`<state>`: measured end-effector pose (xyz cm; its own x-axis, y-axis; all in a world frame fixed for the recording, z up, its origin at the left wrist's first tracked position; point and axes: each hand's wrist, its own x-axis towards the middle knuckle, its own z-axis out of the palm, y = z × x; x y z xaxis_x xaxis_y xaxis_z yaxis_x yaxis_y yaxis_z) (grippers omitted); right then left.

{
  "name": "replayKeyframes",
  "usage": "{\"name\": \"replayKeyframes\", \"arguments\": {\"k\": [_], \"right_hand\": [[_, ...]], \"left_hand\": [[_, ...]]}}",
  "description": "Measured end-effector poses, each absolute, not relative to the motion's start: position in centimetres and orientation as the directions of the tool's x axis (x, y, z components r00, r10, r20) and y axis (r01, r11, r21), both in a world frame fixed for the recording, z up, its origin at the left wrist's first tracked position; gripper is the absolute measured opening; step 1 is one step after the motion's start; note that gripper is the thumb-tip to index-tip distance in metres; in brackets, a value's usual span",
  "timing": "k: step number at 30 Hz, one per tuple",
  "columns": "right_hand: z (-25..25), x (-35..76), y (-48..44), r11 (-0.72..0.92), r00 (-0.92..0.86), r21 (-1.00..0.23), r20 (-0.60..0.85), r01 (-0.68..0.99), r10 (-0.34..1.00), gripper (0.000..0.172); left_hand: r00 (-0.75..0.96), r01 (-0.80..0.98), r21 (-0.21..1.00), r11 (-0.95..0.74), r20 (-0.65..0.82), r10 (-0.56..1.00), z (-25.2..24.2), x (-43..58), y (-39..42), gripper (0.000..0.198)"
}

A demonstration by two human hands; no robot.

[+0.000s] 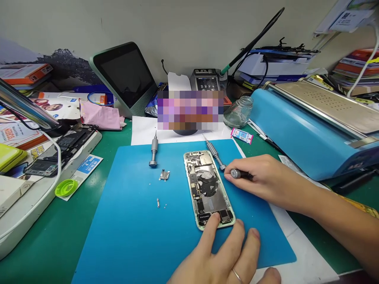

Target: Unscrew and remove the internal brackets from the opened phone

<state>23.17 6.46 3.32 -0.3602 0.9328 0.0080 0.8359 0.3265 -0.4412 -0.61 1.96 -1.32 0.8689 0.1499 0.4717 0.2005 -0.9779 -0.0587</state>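
An opened phone [207, 185], with its inner boards and a dark torn patch showing, lies on the blue mat [133, 221]. My left hand [219, 252] rests at its bottom end, fingers spread, one fingertip touching the lower part. My right hand [260, 175] is closed around a dark screwdriver [243, 174] with a round silver end cap, right of the phone. Its tip is hidden. Touching or very near those fingers is a grey screwdriver [214, 152] lying by the phone's top. Another grey screwdriver [154, 150] stands or lies farther left. A small metal part [164, 175] and a tiny strip [158, 202] lie left of the phone.
A blue machine [296, 130] borders the right side. A glass jar [239, 111] and a small packet [242, 135] are behind the mat. A tilted screen [124, 75] stands at the back. At left are another opened phone [63, 150] and a green cap [66, 187].
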Motion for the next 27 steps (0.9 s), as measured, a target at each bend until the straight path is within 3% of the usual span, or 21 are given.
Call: {"name": "replayKeyframes", "arguments": {"k": [6,16,19,22,27], "right_hand": [[4.1,22.7,6.4,0.313,-0.350,-0.452,0.001,0.835,0.937,0.027],[4.6,22.4,5.9,0.298,-0.264,-0.482,0.140,0.824,0.954,0.022],[4.7,22.2,5.7,0.379,-0.387,-0.509,0.095,0.773,0.917,0.019],[4.4,21.9,5.3,0.545,-0.619,-0.520,0.038,0.658,0.784,0.020],[4.1,21.6,4.4,0.693,-0.737,-0.390,0.054,0.606,0.674,0.029]], "left_hand": [[0.870,0.187,-0.031,-0.982,0.470,0.151,-1.6,-0.5,1.9,0.031],[0.856,0.221,-0.033,-0.975,0.486,0.177,-1.4,-0.6,1.8,0.030],[0.837,0.240,-0.019,-0.971,0.511,0.197,-1.5,-0.5,1.7,0.031],[0.806,0.300,-0.020,-0.954,0.541,0.242,-1.9,-0.3,1.2,0.029],[0.677,0.386,0.024,-0.922,0.672,0.301,-3.0,0.3,0.6,0.025]]}}
